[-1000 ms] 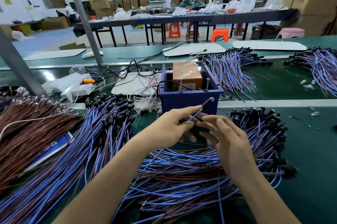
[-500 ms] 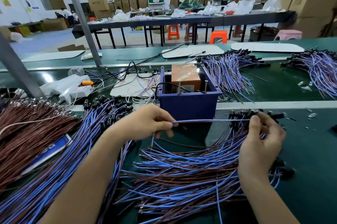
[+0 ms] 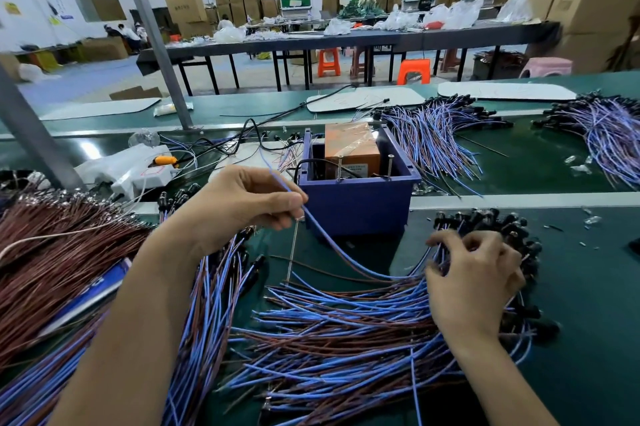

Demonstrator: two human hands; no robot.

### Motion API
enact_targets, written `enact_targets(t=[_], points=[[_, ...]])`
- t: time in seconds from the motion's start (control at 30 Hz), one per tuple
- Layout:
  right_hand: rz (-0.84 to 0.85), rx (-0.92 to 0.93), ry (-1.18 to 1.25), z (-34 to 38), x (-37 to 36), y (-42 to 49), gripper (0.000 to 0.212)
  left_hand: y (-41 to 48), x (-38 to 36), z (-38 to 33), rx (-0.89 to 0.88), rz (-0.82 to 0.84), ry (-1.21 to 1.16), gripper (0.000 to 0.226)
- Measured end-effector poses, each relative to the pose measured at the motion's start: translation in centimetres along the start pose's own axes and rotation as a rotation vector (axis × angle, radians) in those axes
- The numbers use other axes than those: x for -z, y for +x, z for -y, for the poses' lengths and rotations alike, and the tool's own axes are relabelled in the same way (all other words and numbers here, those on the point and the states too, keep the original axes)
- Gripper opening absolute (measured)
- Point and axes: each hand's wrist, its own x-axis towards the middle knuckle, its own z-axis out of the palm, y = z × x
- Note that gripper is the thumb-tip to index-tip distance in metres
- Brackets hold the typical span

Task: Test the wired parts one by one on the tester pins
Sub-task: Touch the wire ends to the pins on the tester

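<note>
While the left hand (image 3: 242, 207) pinched the wire (image 3: 341, 252) near its upper end, the tester's pins (image 3: 339, 166) stood just beyond, toward the table's (image 3: 588, 321) far edge; the wire sagged rightward to the right hand (image 3: 474, 282), curled there, grip unclear.

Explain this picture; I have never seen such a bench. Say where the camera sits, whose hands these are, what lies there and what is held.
The camera is worn on a person's head, looking down at their bare hands; no robot. On the green bench stands a blue box, the tester, with two upright metal pins. Around it lie heaps of blue and brown wired parts with black ends. The left hand pinches one blue wire, which sags toward the right hand. That hand's fingers curl among the black ends; whether it grips the wire is unclear.
</note>
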Motion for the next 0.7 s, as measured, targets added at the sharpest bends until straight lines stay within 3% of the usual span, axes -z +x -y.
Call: enact_targets(t=[0.07, 0.17, 0.23, 0.3, 0.4, 0.7], points=[[0.036, 0.052, -0.058, 0.1, 0.1, -0.3, 0.019, 0.3, -1.0, 0.0, -0.02, -0.042, -0.119, 0.019], [-0.038, 0.277, 0.263, 1.1, 0.7, -0.8, 0.015, 0.8, -2.9, 0.4, -0.043, -0.053, -0.205, 0.014], [0.086, 0.431, 0.596, 2.3, 1.2, -1.5, 0.015, 1.0, -4.2, 0.7, -0.053, -0.073, -0.218, 0.014], [0.264, 0.509, 0.742, 3.2, 1.3, -2.3, 0.019, 1.1, -5.1, 1.1, -0.051, -0.103, -0.239, 0.014], [0.425, 0.511, 0.774, 3.5, 0.8, -3.1, 0.027, 1.4, -5.8, 1.7, -0.033, -0.138, -0.29, 0.013], [0.563, 0.356, 1.073, 3.2, 1.3, -2.8, 0.028, 1.5, -7.8, 2.3, -0.022, -0.166, -0.331, 0.011]])
